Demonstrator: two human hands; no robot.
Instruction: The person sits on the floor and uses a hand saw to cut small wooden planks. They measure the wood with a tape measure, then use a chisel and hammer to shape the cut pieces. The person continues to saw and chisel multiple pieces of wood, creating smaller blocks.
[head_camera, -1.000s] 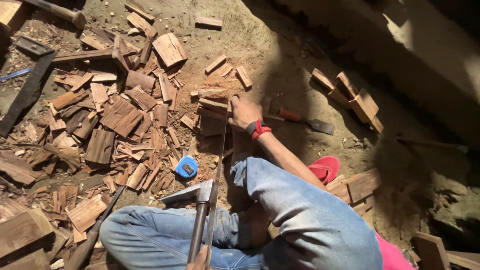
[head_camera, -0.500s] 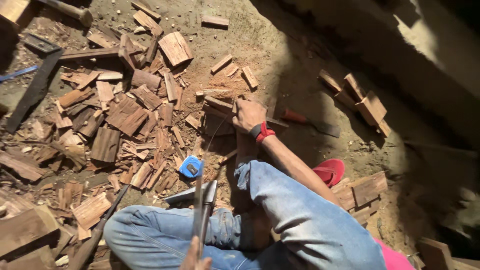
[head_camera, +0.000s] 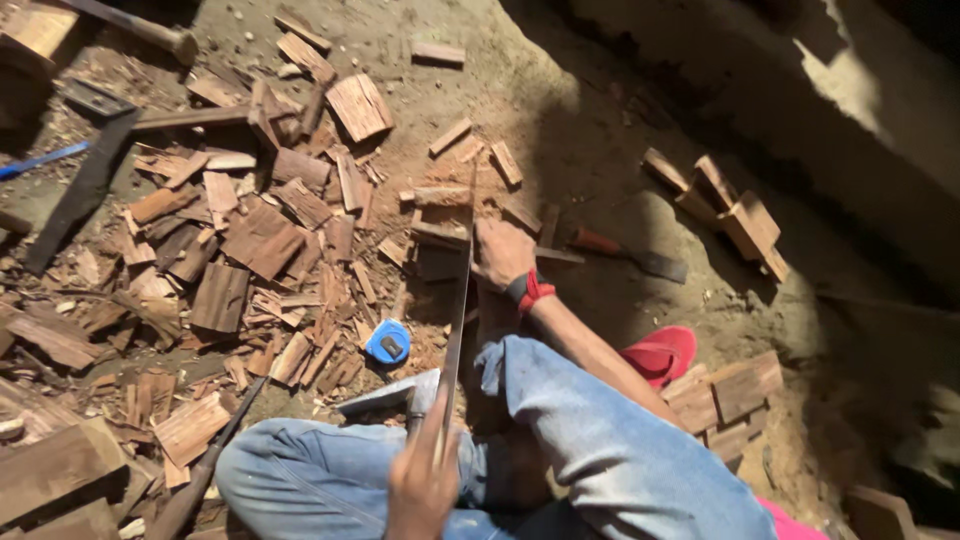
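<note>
I sit on the dirt floor in blue jeans (head_camera: 600, 450). My right hand (head_camera: 503, 250), a red band at its wrist, presses down on a small wooden block (head_camera: 440, 235) in front of my knee. Low in the view, my left hand (head_camera: 420, 485) grips the handle of a long thin blade (head_camera: 458, 310). The blade is seen edge-on and runs forward from that hand to the block, its far end beside my right hand's fingers.
Several split wood pieces (head_camera: 250, 240) cover the ground at left. A blue tape measure (head_camera: 388, 342) lies by my knee. A red-handled chisel (head_camera: 625, 252), a red slipper (head_camera: 660, 352) and stacked blocks (head_camera: 735, 215) lie at right. A dark saw blade (head_camera: 85, 190) lies far left.
My left hand has risen further into view with the blade, which now reaches forward onto the block. My right hand stays on the block.
</note>
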